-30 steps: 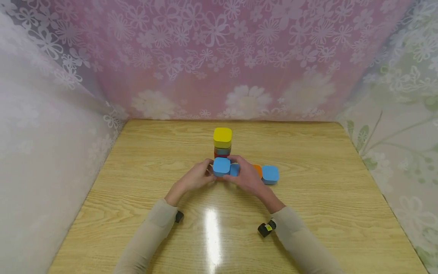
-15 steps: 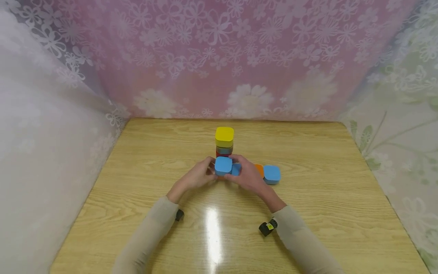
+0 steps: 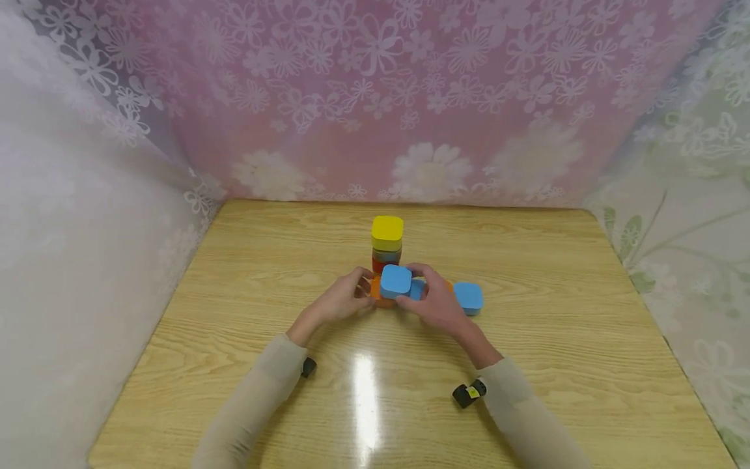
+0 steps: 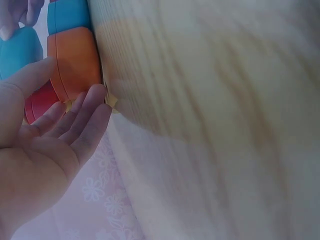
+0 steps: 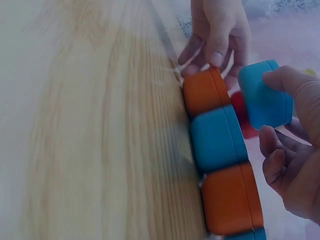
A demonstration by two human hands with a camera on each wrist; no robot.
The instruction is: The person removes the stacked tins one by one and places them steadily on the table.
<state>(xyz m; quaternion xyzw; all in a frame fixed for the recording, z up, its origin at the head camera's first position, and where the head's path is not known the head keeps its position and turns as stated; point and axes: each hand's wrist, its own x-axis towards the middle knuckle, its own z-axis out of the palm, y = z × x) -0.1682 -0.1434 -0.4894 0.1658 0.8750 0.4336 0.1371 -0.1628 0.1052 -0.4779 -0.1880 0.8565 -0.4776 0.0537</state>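
Observation:
My right hand (image 3: 439,303) pinches a light-blue rounded box (image 3: 396,280) between thumb and fingers. In the right wrist view this blue box (image 5: 265,95) is tilted and apart from the row below it. An orange box (image 4: 77,62) forms the left end of that row. My left hand (image 3: 336,301) holds the orange box at its left side, thumb at one edge and fingertips at the other. To its right come a blue box (image 5: 219,139), another orange box (image 5: 232,200) and a blue end box (image 3: 469,298). Each has a thin seam like a lid line.
Just behind the row stands a stack topped by a yellow box (image 3: 387,232), with a grey-blue box (image 3: 387,255) and a red box (image 3: 382,266) beneath. The wood-grain table (image 3: 281,247) is bordered by flowered cloth (image 3: 433,130) at the back and sides.
The right hand has lifted the blue box off the left end and shifted it right, uncovering the orange box beneath. My left hand has stayed beside the orange box.

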